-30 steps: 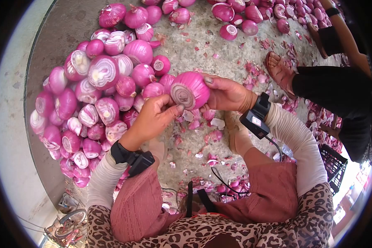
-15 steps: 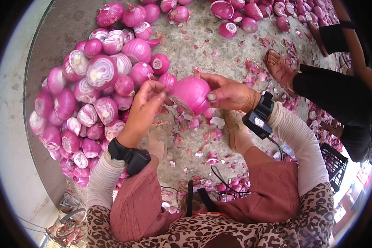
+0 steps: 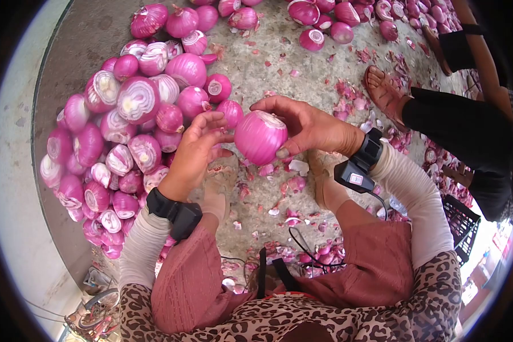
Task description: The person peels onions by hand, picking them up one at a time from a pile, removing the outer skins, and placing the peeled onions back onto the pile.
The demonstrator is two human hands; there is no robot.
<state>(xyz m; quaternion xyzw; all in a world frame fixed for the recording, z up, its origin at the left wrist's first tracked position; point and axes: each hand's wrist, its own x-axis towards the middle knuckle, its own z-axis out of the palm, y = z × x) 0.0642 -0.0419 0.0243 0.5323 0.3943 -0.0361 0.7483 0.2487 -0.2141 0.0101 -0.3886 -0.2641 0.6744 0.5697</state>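
Observation:
A peeled red onion (image 3: 260, 138), glossy pink-purple with a pale cut patch on top, is up in front of me over the floor. My right hand (image 3: 316, 128) grips it from the right, thumb on its lower side and fingers curved over the top. On the other side, my left hand (image 3: 196, 149) has its fingers apart, the tips close to the onion's left edge. Behind that hand lies a big heap of peeled onions (image 3: 139, 100), many with trimmed ends showing white rings.
More onions (image 3: 339, 17) lie on the concrete floor (image 3: 268, 62) at the top. Skins and scraps (image 3: 352, 100) litter the ground around my feet. Another person's sandalled foot (image 3: 386, 94) is at the right, near a black crate (image 3: 460, 228). A cable (image 3: 308, 248) runs between my legs.
The onion has turned so its cut patch faces up instead of down. My left fingers have come away from it and spread, while my right hand keeps hold.

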